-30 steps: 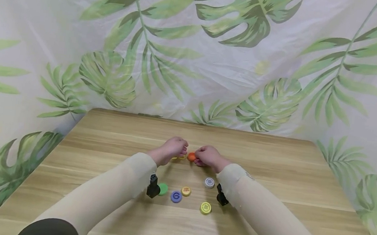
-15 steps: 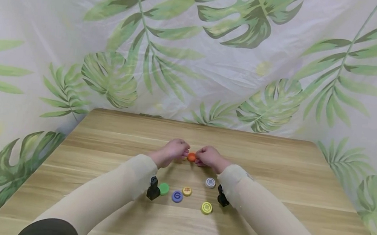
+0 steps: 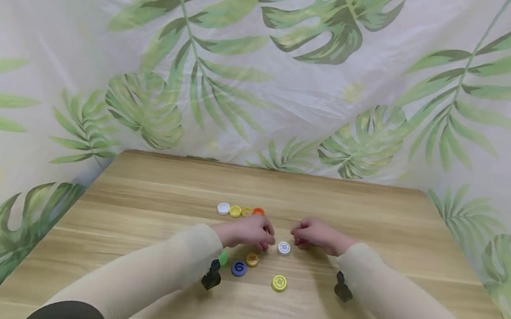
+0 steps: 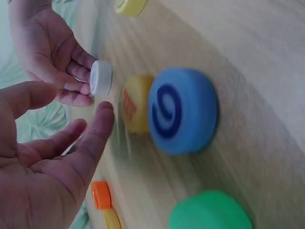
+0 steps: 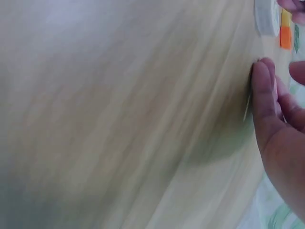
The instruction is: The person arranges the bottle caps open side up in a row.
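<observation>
1. Two bare hands reach over a wooden bench point(image 3: 179, 188), with a white cap point(image 3: 284, 248) lying between them, right of centre in the lower half of the head view.
2. The left hand point(image 3: 252, 232), on the cap's left, grasps nothing — its fingers stretch out loosely near the cap.
3. The right hand point(image 3: 319, 235), on the cap's right, is empty too, its fingers gently bent and its fingertips just short of the cap.
4. Near the centre of the frame, a row runs left to right: a second white cap point(image 3: 223, 208), a bright yellow cap point(image 3: 235, 211), a darker yellow cap point(image 3: 247, 212) and an orange cap point(image 3: 258, 211), partly covered by the left hand.
5. Lower down sit a blue cap point(image 3: 239, 268) with a dark swirl, an amber cap point(image 3: 252, 260) just beside it and a partly hidden green cap point(image 3: 223, 258).
6. A lemon-yellow cap point(image 3: 279, 283) lies lowest — directly beneath the first white one.
7. Leaf-patterned cloth point(image 3: 263, 78) fills the upper frame.
</observation>
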Motion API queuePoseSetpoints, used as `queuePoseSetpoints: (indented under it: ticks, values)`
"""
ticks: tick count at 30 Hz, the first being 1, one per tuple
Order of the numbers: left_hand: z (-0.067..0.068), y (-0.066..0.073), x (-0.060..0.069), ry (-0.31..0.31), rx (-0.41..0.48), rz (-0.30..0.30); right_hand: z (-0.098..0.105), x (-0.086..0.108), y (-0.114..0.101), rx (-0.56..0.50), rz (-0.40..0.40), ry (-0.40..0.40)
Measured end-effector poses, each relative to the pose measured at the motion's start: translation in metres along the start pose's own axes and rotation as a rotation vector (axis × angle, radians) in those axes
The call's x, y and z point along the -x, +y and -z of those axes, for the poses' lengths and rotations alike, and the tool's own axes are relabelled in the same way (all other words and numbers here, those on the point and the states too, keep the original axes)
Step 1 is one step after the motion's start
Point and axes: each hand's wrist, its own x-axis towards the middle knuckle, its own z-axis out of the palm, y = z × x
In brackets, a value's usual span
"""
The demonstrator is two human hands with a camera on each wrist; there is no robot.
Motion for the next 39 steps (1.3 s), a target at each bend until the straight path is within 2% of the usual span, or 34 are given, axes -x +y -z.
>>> queuePoseSetpoints:
  ticks: [5, 11, 14, 18, 20, 25, 31, 39]
  values:
    - [-0.009, 0.002, -0.003, -0.008, -0.083, 0.006, 0.001, 0.012, 0.001, 0.108, 0.012, -0.014]
    - [-0.017, 0.000, -0.008, 0.019, -0.079, -0.020, -0.009, 0.016, -0.001, 0.164, 0.036, 0.018]
    - [-0.019, -0.001, -0.009, 0.040, -0.070, -0.032, -0.014, 0.017, -0.006, 0.245, 0.060, 0.057]
    - [-0.019, -0.004, -0.011, 0.059, -0.069, -0.039, -0.022, 0.016, -0.011, 0.393, 0.122, 0.059]
    - [-0.020, -0.005, -0.013, 0.064, -0.069, -0.046, -0.025, 0.015, -0.011, 0.416, 0.133, 0.063]
    - [-0.021, -0.005, -0.016, 0.061, -0.029, -0.028, -0.027, 0.014, -0.008, 0.402, 0.129, 0.079]
    - [-0.021, -0.003, -0.016, 0.068, 0.001, -0.003, -0.025, 0.013, -0.008, 0.359, 0.139, 0.058]
    - [-0.023, 0.005, -0.016, 0.059, -0.045, 0.008, -0.021, 0.012, -0.004, 0.331, 0.164, 0.012]
